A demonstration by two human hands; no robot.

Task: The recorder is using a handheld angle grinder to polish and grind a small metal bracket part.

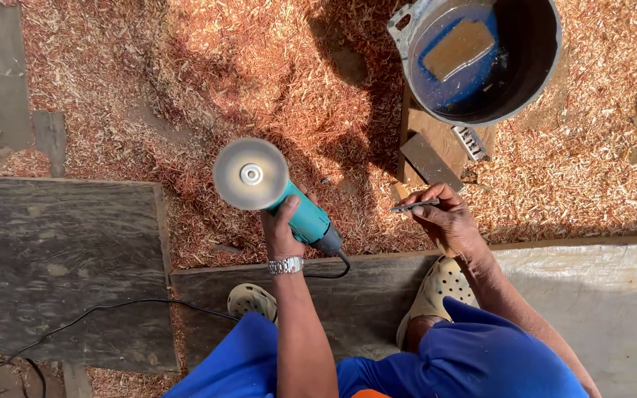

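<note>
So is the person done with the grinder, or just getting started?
Hard to tell how far. Done: lots of wood shavings already cover the ground. In hand: the left hand holds a teal grinder with its disc turned up, off the planks, and the right hand holds a thin metal tool. Left: the grinder touches no wood, and the dark plank shows no fresh cut.

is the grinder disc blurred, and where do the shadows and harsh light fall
Head view: the round grey disc of the teal angle grinder looks smeared, its surface featureless; hard sun bleaches the reddish wood shavings; deep shadow fills the blue-bottomed metal bucket.
</note>
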